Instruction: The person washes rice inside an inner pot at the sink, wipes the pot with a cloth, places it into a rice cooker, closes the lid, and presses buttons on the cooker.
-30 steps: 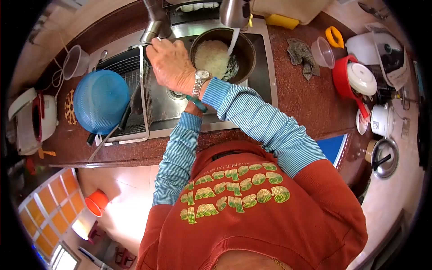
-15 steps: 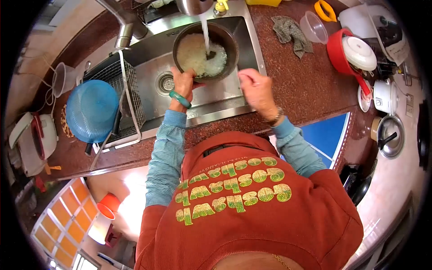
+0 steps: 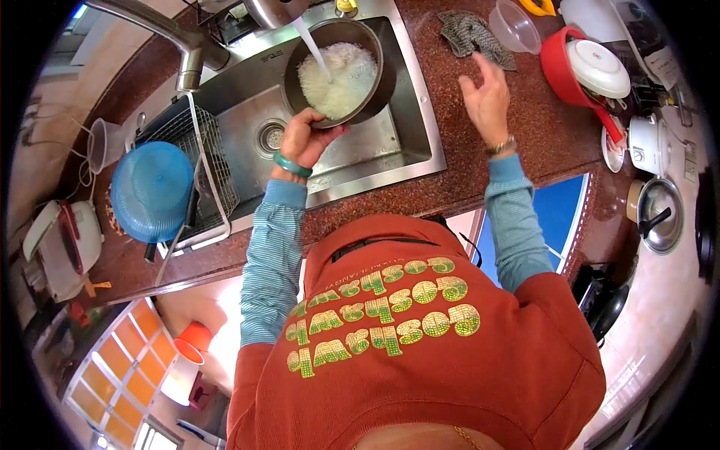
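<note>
My left hand [image 3: 304, 141] grips the near rim of a dark metal pot [image 3: 385, 81], thumb and fingers closed on its edge. The pot is tilted over the right part of the sink. White rice [image 3: 341, 81] in cloudy water lies inside, and a stream of water [image 3: 309, 46] from the faucet [image 3: 276, 10] falls into it. My right hand [image 3: 486, 106] is above the counter, right of the sink, with thumb and fingers apart and nothing held. Its fingertips are close to a crumpled grey cloth [image 3: 466, 36]; whether they touch it I cannot tell.
A wire rack [image 3: 214, 150] and a blue basket [image 3: 152, 191] stand left of the sink's [image 3: 405, 176] basin. To the right are a clear plastic bowl [image 3: 514, 27], a red pan [image 3: 559, 71] with a white dish [image 3: 598, 69], a white pot [image 3: 646, 144] and a metal lid [image 3: 664, 229].
My right hand has moved from the sink's right edge out over the counter toward the cloth, its fingers opening. The pot has tilted more, still in my left hand, and the rice has spread.
</note>
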Tool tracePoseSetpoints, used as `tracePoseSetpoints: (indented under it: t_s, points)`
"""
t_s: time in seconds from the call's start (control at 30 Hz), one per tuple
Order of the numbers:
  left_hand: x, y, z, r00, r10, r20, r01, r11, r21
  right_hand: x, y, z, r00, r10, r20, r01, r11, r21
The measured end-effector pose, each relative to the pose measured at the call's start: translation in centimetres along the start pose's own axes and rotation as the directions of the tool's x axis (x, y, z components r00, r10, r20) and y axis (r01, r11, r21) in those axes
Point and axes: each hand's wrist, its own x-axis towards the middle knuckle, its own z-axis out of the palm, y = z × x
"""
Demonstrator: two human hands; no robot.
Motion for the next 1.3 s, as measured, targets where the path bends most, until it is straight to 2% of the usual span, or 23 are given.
tracePoseSetpoints:
  t_s: [0.03, 0.07, 0.13, 0.2, 0.23, 0.3, 0.33, 0.4, 0.43, 0.5, 0.57, 0.63, 0.7, 0.8, 0.83, 0.9, 1.0, 1.13, 1.2, 1.23, 1.3]
  points:
    - [0.1, -0.1, 0.4, 0.997, -0.065, 0.035, 0.067, 0.996, -0.062, 1.2, 0.8, 0.3, 0.997, -0.077, -0.03, 0.075, 0.996, -0.054]
    - [-0.1, -0.1, 0.6, 0.995, -0.091, 0.041, 0.092, 0.996, -0.004, 2.1, 1.4, 0.6, 0.995, -0.099, -0.03, 0.096, 0.99, -0.1]
    - [-0.1, -0.1, 0.4, 0.989, -0.133, 0.068, 0.133, 0.991, 0.008, 3.6, 2.1, 1.1, 0.992, -0.121, -0.029, 0.115, 0.982, -0.148]
    - [0.0, -0.3, 0.1, 0.978, -0.184, 0.098, 0.185, 0.983, -0.004, 4.5, 2.8, 1.6, 0.977, -0.21, -0.047, 0.189, 0.94, -0.283]
    - [0.3, -0.4, -0.3, 0.978, -0.185, 0.095, 0.186, 0.983, -0.003, 4.7, 3.3, 1.8, 0.977, -0.208, -0.046, 0.187, 0.941, -0.281]
    - [0.7, -0.2, -0.7, 0.944, -0.301, 0.134, 0.316, 0.942, -0.112, 4.8, 4.0, 2.3, 0.986, -0.09, 0.142, 0.114, 0.98, -0.164]
    - [0.6, -0.1, -0.7, 0.945, -0.3, 0.13, 0.314, 0.943, -0.113, 4.6, 4.1, 2.7, 0.985, -0.091, 0.144, 0.114, 0.98, -0.161]
    - [0.3, 0.0, -0.3, 0.954, -0.299, -0.02, 0.299, 0.954, 0.009, 4.0, 4.2, 3.4, 0.976, -0.049, 0.212, 0.088, 0.981, -0.176]
    - [0.3, 0.2, -0.2, 0.954, -0.299, -0.024, 0.299, 0.954, 0.007, 3.7, 4.2, 3.6, 0.975, -0.05, 0.216, 0.088, 0.981, -0.173]
    - [0.2, 0.7, -0.4, 0.952, -0.288, -0.106, 0.3, 0.947, 0.116, 3.3, 4.0, 3.9, 0.977, -0.034, 0.209, 0.068, 0.985, -0.156]
    - [0.1, 0.9, -0.1, 0.96, -0.257, -0.116, 0.272, 0.951, 0.148, 3.3, 3.3, 3.7, 0.983, -0.002, 0.181, 0.031, 0.987, -0.156]
    - [0.0, 0.8, 0.0, 0.967, -0.227, -0.12, 0.246, 0.952, 0.182, 3.8, 2.9, 3.4, 0.997, -0.027, 0.075, 0.039, 0.985, -0.17]
    - [0.1, 0.5, 0.2, 0.98, -0.158, -0.12, 0.187, 0.939, 0.29, 4.5, 3.0, 3.3, 0.998, -0.031, 0.049, 0.039, 0.983, -0.177]
    - [0.1, 0.4, -0.2, 0.984, -0.096, -0.148, 0.14, 0.936, 0.322, 5.4, 3.7, 3.2, 0.995, -0.097, -0.017, 0.092, 0.981, -0.171]
    - [0.1, 0.4, -0.2, 0.984, -0.098, -0.148, 0.142, 0.935, 0.325, 5.5, 4.0, 3.3, 0.996, -0.093, -0.018, 0.088, 0.981, -0.171]
    - [0.1, 0.4, -0.1, 0.985, 0.025, -0.169, 0.035, 0.937, 0.346, 5.7, 4.3, 3.4, 0.99, -0.138, -0.019, 0.132, 0.97, -0.203]
    - [0.0, 0.6, -0.2, 0.99, 0.043, -0.133, 0.014, 0.917, 0.4, 5.5, 4.1, 3.3, 0.992, -0.118, 0.038, 0.123, 0.975, -0.183]
    - [-0.1, 0.5, 0.4, 0.98, 0.067, -0.189, -0.011, 0.959, 0.285, 4.9, 2.7, 3.2, 0.991, -0.133, -0.011, 0.129, 0.976, -0.174]
    - [-0.1, 0.5, 0.5, 0.975, 0.061, -0.215, -0.001, 0.963, 0.271, 4.3, 1.5, 2.6, 0.998, 0.06, 0.014, -0.059, 0.997, -0.05]
    - [-0.1, 0.2, 0.5, 0.974, 0.061, -0.217, -0.002, 0.964, 0.266, 3.8, 1.4, 2.5, 0.998, 0.056, 0.018, -0.055, 0.997, -0.051]
    - [-0.2, -0.2, 0.5, 0.98, 0.082, -0.182, -0.031, 0.963, 0.266, 2.6, 1.4, 2.6, 0.984, 0.164, 0.077, -0.175, 0.968, 0.18]
